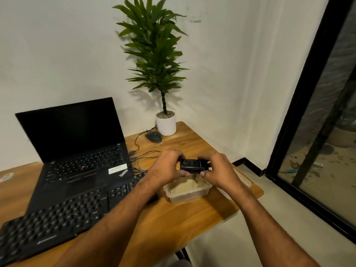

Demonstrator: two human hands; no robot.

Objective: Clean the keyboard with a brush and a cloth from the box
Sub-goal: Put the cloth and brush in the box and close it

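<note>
White-walled corner, 1 wooden table [173,218]. On it: 1 laptop [77,151], 1 keyboard [57,218], 1 potted plant [166,123], 1 mouse [153,136], 1 translucent box [185,190]. Above box, left hand [163,167] and right hand [219,170] both grip 1 black brush case [194,165].

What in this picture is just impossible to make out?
- Small black object, head view: the left hand and right hand cover its ends; its kind is unclear.
- Plastic box: hands hide part of the contents.
- Keyboard: near end cut off by the left edge; key legends too small.
</note>
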